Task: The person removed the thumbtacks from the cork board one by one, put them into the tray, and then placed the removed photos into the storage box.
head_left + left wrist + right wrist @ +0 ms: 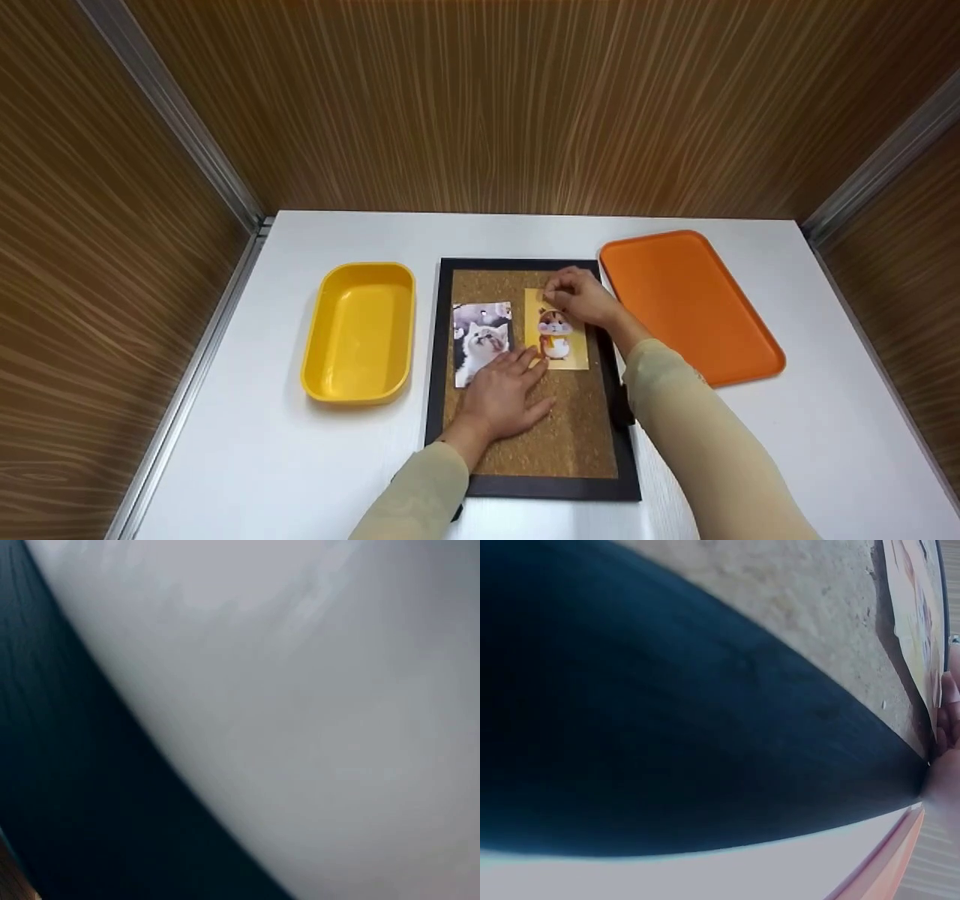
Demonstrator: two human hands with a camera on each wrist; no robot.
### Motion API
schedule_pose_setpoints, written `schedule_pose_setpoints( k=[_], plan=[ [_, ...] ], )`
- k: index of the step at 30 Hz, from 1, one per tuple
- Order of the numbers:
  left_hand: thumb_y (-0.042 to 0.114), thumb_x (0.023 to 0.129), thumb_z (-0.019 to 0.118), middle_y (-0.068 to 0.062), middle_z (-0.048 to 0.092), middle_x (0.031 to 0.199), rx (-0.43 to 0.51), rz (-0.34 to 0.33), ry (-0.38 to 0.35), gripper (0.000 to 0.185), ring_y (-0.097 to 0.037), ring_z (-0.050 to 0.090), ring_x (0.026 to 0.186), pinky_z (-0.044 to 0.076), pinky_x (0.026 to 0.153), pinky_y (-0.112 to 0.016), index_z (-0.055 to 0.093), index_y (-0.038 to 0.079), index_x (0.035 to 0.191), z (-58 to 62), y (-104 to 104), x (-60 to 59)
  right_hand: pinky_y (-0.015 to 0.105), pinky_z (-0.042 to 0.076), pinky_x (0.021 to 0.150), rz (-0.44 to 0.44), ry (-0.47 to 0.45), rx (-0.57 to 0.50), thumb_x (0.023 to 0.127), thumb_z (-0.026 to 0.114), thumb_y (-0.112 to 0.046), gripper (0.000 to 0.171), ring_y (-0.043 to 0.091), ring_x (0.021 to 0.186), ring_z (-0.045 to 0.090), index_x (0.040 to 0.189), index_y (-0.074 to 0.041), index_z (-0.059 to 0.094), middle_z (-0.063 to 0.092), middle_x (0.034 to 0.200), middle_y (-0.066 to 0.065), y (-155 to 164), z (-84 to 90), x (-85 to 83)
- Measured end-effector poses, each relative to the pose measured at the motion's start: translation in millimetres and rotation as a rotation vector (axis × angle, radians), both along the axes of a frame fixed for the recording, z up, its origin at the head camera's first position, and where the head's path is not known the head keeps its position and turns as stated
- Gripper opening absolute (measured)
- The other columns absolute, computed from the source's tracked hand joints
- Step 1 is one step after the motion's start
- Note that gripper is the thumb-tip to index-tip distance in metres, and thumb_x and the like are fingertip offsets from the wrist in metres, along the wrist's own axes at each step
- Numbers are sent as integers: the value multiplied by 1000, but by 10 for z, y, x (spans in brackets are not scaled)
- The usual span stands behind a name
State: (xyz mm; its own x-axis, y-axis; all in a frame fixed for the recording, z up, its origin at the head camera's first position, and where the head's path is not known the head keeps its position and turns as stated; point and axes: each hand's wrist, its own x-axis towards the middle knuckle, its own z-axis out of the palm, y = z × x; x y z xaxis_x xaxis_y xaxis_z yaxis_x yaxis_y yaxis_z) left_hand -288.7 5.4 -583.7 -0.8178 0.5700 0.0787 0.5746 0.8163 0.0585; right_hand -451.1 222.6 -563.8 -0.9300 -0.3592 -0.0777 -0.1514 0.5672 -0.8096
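Note:
A black-framed cork board point(570, 442) lies flat on the white table point(247, 450). Two pictures lie on the cork: a cat photo point(480, 337) on the left and a hamster card point(559, 337) with a yellow ground on the right. My left hand point(506, 394) rests flat on the cork, fingers straight, fingertips at the lower edges of both pictures. My right hand point(577, 294) has its fingers curled at the top edge of the hamster card; what they pinch is hidden. The right wrist view shows the black frame point(667, 735), cork point(795, 600) and the card's edge point(915, 622) close up.
A yellow tub point(360, 330) stands left of the board, and an orange tray point(686, 304) lies right of it. Wood-grain walls close in the table on three sides. The left wrist view shows only blurred table point(315, 705) and dark frame point(67, 787).

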Motion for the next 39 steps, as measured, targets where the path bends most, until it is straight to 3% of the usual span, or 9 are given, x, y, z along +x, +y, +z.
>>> schedule_pose_setpoints(
  k=[4,13,21,25,30,34,39],
  plan=[
    [68,106,38,0,46,165,-8,-3,0,70,-19,43,151,33,125,-34,50,26,161,16,9,-8,47,43,108,-17,-18,-46,105,65,-7,10,31,122,52,103,-1,73,60,124,16,17,2,-3],
    [68,106,37,0,46,165,-2,-9,1,70,-19,43,151,32,125,-34,49,26,161,0,31,13,44,45,104,-45,10,-121,107,63,-9,13,28,112,56,105,2,71,63,119,17,85,-39,54],
    [69,106,38,0,47,164,7,0,22,71,-19,46,150,34,125,-34,50,26,160,-23,5,10,20,48,84,-130,56,-244,108,60,-5,19,22,98,58,114,12,66,66,113,27,64,21,100],
    [69,105,41,1,49,163,16,6,24,70,-19,47,149,35,124,-34,52,26,159,-30,-4,-5,17,48,79,-151,78,-299,106,59,0,20,17,91,59,113,18,65,66,110,37,66,104,118],
    [70,105,41,1,49,163,8,8,19,70,-18,47,149,35,124,-33,53,26,159,-39,-15,-21,18,50,77,-183,76,-307,103,63,-3,17,14,89,58,112,11,70,69,109,28,125,210,137],
    [70,105,39,2,48,163,6,8,7,71,-19,46,149,34,125,-34,52,26,159,-37,-21,-30,18,51,78,-191,130,-347,100,67,-1,15,14,92,58,107,11,71,70,110,25,198,257,134],
    [71,105,38,1,48,164,5,12,-1,72,-19,45,150,33,125,-34,51,26,160,-42,-31,-35,18,51,79,-193,160,-396,101,64,5,15,12,94,58,105,19,68,68,112,29,270,542,270]
  ],
)
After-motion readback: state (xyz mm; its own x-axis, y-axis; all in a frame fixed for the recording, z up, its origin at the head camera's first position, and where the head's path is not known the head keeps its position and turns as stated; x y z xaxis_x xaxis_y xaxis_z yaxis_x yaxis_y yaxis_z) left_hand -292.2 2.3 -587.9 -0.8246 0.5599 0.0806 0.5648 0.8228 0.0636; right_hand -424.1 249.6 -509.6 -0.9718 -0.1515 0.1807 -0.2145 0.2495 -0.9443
